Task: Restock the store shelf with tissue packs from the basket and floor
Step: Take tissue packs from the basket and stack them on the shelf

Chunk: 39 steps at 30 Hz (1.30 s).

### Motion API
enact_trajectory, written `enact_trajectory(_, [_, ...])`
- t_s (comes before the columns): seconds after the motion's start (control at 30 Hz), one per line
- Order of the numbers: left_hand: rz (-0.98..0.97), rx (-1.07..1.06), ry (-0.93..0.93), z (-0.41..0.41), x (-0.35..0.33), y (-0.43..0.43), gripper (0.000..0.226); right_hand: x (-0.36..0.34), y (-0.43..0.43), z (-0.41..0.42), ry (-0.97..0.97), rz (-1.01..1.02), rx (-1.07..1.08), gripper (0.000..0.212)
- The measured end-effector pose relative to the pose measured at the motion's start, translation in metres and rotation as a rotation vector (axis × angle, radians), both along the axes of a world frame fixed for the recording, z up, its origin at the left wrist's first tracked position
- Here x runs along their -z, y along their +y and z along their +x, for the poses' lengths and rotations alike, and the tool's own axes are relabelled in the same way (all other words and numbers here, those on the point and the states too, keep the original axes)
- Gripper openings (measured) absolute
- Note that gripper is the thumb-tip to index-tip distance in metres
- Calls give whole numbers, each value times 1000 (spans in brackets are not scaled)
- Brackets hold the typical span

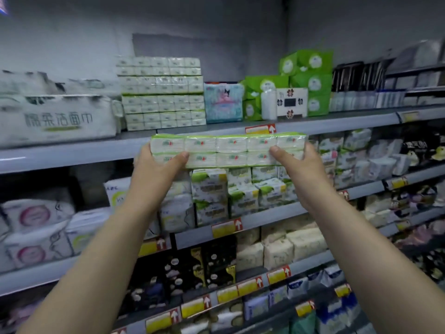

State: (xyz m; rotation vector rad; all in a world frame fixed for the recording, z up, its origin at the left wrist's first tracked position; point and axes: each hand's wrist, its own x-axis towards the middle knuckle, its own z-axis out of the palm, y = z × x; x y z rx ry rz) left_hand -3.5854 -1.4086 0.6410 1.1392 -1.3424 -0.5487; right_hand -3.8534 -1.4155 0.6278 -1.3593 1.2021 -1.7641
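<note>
The store shelf (72, 153) spans the wall, every tier crowded with paper goods. On the top tier, left of centre, stands a tall stack of tissue packs (161, 92). Just below it, in front of that tier's edge, a long green-edged tissue pack (228, 149) is held level. The left hand (156, 162) and right hand (298, 162) each have a grip round one end, thumbs on the near face.

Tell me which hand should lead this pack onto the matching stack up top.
Left, probably. The left hand grips the tissue pack at the end nearer the matching stack, up and left; the right hand holds the far end.
</note>
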Motion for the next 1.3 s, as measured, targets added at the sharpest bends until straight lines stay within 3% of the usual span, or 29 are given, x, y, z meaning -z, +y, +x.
enact_trajectory(0.07, [-32, -72, -34, 17, -10, -11, 79, -14, -17, 15, 5, -36, -28, 90])
enact_trajectory(0.23, [-115, -223, -65, 43, -36, -35, 41, -48, -61, 53, 42, -130, -43, 66])
enact_trajectory(0.37, [-155, -273, -99, 64, -56, -63, 77, -73, -104, 74, 148, -182, -12, 55])
enact_trajectory(0.47, [-194, -316, -109, 76, -67, -86, 81, -86, -135, 85, 203, -183, 5, 75])
enact_trajectory(0.53, [-217, -382, -234, 82, -70, -101, 76, -93, -153, 90, 234, -195, -2, 79])
enact_trajectory(0.6, [-167, -454, -447, 87, -70, -115, 67, -95, -170, 98, 368, -173, 11, 74])
enact_trajectory(0.67, [-98, -527, -667, 91, -68, -128, 53, -98, -188, 105, 691, -67, 57, 63])
enact_trajectory(0.73, [-84, -576, -770, 94, -69, -138, 47, -106, -202, 112, 939, 29, 107, 56])
enact_trajectory(0.9, [-136, -649, -874, 92, -77, -146, 43, -121, -219, 120, 1031, 86, 100, 53])
enact_trajectory(1.07, [-136, -552, -887, 91, -80, -156, 33, -126, -239, 136, 1123, 127, 129, 53])
enact_trajectory(1.3, [225, -372, -1044, 102, -92, -172, 49, -123, -260, 156, 1239, 149, 164, 52])
